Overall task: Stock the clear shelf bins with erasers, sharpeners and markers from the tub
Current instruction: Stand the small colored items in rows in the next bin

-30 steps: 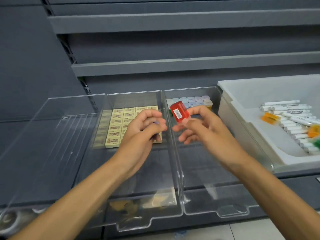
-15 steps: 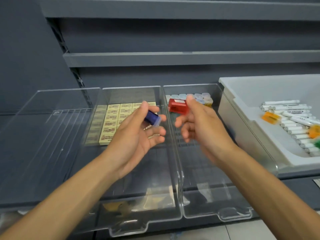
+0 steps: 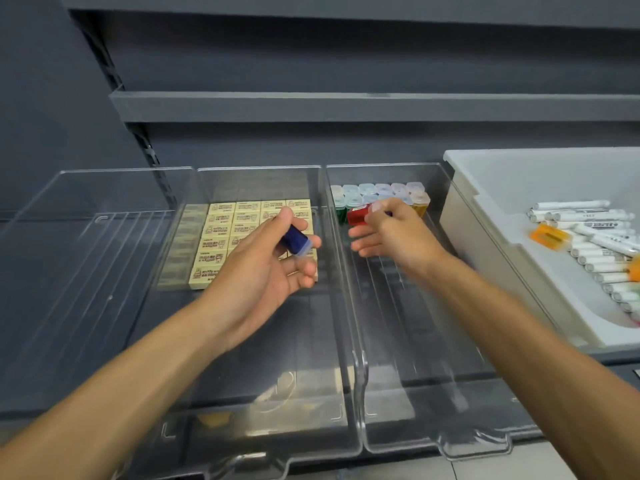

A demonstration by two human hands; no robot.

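Head view: two bare forearms reach over clear bins on a dark shelf.

The right hand (image 3: 391,233) pinches a red sharpener (image 3: 358,215) at its fingertips, and its other fingers (image 3: 363,249) are spread loose below. It holds the sharpener low at the back of the right bin (image 3: 398,341), just in front of the row of sharpeners (image 3: 381,194) standing there. It is probably about to stand this one alongside them.

The left hand (image 3: 263,268) pinches a blue sharpener (image 3: 296,239) between thumb and forefinger, the rest loosely curled. It hovers over the erasers (image 3: 221,233) in the middle bin (image 3: 294,358), seemingly waiting its turn.

The red sharpener is a small, see-through red box. Its pale cap end is blurred, so I cannot read any label.

To the right, a white tub (image 3: 485,202) holds white markers (image 3: 588,237) and an orange sharpener (image 3: 549,236).
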